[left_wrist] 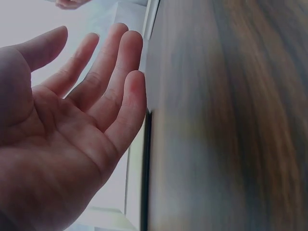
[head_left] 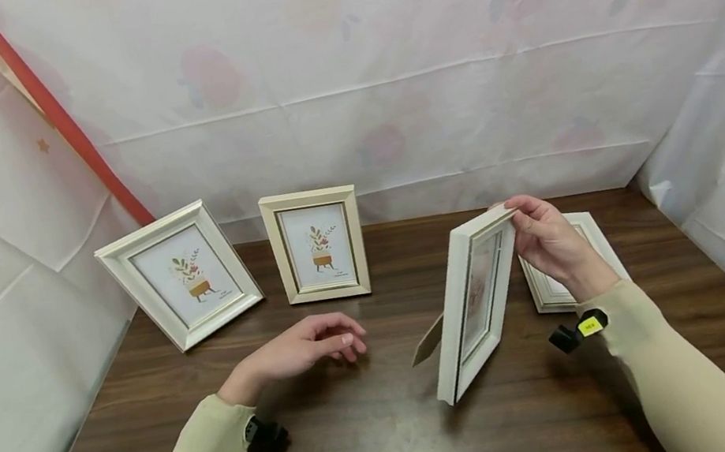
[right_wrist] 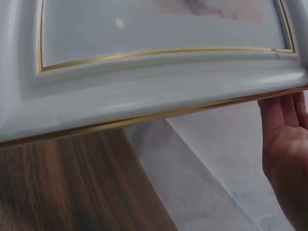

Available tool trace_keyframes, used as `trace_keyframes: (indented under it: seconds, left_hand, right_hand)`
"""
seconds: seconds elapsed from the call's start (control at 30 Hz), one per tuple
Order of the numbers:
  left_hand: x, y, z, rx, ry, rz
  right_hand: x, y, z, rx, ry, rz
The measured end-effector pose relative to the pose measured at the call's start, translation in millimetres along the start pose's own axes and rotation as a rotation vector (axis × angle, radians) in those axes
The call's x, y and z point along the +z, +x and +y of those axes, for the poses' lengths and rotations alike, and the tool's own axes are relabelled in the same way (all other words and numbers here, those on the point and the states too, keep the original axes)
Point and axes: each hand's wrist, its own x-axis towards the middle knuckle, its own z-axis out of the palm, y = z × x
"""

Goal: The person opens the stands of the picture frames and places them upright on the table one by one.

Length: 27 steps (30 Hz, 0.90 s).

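Observation:
My right hand (head_left: 554, 250) pinches the top corner of a white picture frame (head_left: 451, 315), held tilted and turned nearly edge-on, its brown back stand (head_left: 428, 340) sticking out to the left. In the right wrist view the white border (right_wrist: 144, 98) with gold lines fills the top, and fingers (right_wrist: 273, 115) reach up to its edge. My left hand (head_left: 300, 348) is over the table's left middle, fingers loosely bent, holding nothing; the left wrist view shows its bare palm (left_wrist: 57, 149). Behind it stands a cream picture frame (head_left: 356, 239) with a potted-plant print.
Farther left, a white picture frame (head_left: 147, 294) with a similar print stands turned at an angle. Another white frame (head_left: 606, 249) is behind my right hand, partly hidden by it. A pale patterned cloth (head_left: 389, 125) hangs along the back of the dark wooden table (head_left: 371, 448).

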Motion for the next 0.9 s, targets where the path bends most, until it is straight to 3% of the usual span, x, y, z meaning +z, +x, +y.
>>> trace_keyframes:
  seconds: [0.23,0.63,0.9]
  left_hand:
    - [6.0,3.5,7.9,0.024,0.019,-0.015]
    - [21.3,12.2,22.6,0.080,0.006,-0.036]
    - [41.0,23.5,47.1,0.156,0.018,-0.007]
  right_hand:
    - [-1.2,8.3,5.1,0.009,0.117,-0.102]
    - [2.9,18.0,16.5,0.008,0.231,-0.145]
    - [3.6,22.9,21.7,0.028,0.307,-0.226]
